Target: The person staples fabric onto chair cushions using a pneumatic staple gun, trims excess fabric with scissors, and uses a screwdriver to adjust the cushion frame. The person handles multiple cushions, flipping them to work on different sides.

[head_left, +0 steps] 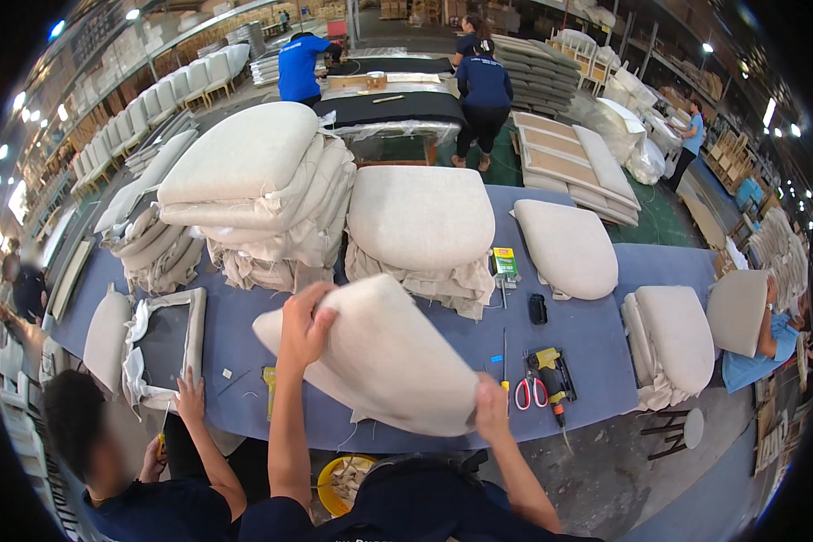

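Note:
A cream fabric-covered chair seat cushion (pixel 393 357) is tilted above the blue-grey table, right in front of me. My left hand (pixel 307 327) grips its upper left edge, fingers closed over the rim. At its lower right corner, my right hand (pixel 490 408) is closed on the edge; the corner looks a little blurred. Beyond the cushion stands a stack of similar seat cushions (pixel 422 217) with loose cloth hanging below. Right of my right hand lie red-handled scissors (pixel 531 393) and a yellow-and-black staple gun (pixel 551 370).
A taller cushion pile (pixel 244 163) stands far left, a single cushion (pixel 566 248) far right, and another stack (pixel 673 339) at the right end. A co-worker's hand (pixel 190 397) touches a seat frame (pixel 164 348) on the left. A yellow bucket (pixel 339 483) of scraps sits below the table edge.

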The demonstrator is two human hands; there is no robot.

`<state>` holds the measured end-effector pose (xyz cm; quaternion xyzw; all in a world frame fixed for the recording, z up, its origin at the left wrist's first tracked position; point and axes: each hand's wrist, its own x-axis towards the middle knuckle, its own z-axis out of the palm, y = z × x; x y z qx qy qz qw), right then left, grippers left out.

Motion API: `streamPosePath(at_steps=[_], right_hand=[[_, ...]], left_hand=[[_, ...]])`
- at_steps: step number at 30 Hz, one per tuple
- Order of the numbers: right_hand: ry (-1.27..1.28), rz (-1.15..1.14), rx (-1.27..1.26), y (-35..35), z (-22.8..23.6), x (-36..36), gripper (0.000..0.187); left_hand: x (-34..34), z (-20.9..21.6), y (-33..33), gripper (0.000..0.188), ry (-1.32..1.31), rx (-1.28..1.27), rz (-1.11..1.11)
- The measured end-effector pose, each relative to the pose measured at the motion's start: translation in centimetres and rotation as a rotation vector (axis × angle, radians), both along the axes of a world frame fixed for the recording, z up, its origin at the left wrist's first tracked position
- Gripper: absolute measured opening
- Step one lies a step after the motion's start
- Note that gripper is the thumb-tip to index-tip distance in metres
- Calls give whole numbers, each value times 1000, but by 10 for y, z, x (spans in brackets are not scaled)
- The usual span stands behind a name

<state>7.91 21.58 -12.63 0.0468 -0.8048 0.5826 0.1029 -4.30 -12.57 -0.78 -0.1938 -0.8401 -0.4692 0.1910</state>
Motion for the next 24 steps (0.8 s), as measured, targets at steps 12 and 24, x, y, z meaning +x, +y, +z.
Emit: streamPosePath(at_steps=[12, 24], right_hand=[[-175, 883, -74, -141, -8, 10, 63], [-1616, 366, -140, -161, -230, 31, 56]], left_hand=[[159, 5, 23, 85, -273, 37, 806], [269, -51, 46, 85, -375, 236, 753]])
